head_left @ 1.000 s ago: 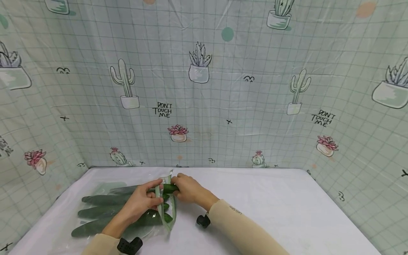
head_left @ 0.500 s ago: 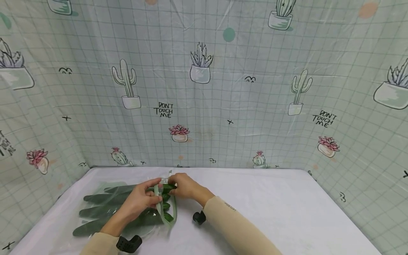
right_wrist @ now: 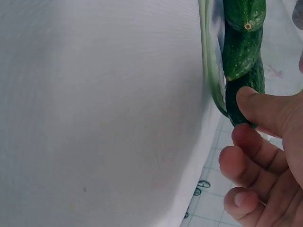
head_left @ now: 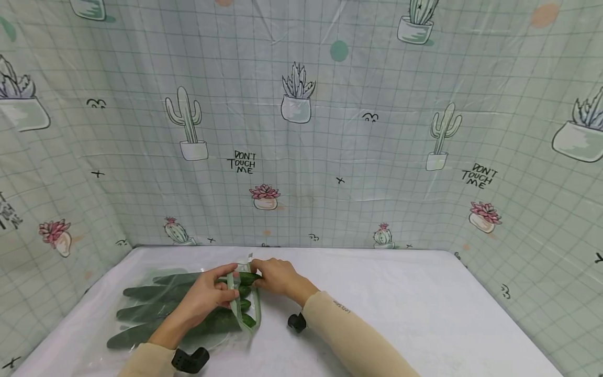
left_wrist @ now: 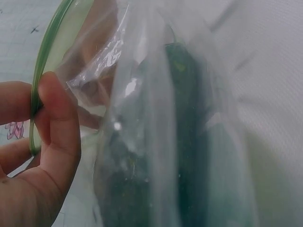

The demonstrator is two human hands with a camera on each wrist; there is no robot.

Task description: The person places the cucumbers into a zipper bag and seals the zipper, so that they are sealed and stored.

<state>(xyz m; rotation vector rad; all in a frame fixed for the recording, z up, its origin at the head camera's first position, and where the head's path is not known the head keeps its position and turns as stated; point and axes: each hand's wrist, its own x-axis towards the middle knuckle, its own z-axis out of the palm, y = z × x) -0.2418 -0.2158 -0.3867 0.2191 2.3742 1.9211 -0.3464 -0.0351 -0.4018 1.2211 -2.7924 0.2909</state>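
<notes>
Several dark green cucumbers (head_left: 146, 312) lie side by side in a clear zip bag (head_left: 235, 309) with a green-edged mouth, on the left of the table. My left hand (head_left: 204, 298) pinches the near green edge of the mouth, holding it apart; in the left wrist view the green strip (left_wrist: 41, 66) runs between thumb and fingers. At the mouth's far end, my right hand (head_left: 280, 277) grips the tip of the farthest cucumber (head_left: 248, 278). The right wrist view shows the thumb (right_wrist: 253, 101) pressed on that cucumber, other tips beside it. Its middle is hidden behind my left hand.
A white-covered table (head_left: 400, 303) extends to the right of the bag. Behind and beside it hangs a gridded curtain (head_left: 330, 146) with cactus prints. A black wrist camera (head_left: 190, 360) sits by my left sleeve, another black camera (head_left: 297, 322) under my right wrist.
My right hand has moved slightly left, and the farthest cucumber has slid a little deeper into the bag. My left hand stays on the bag's edge.
</notes>
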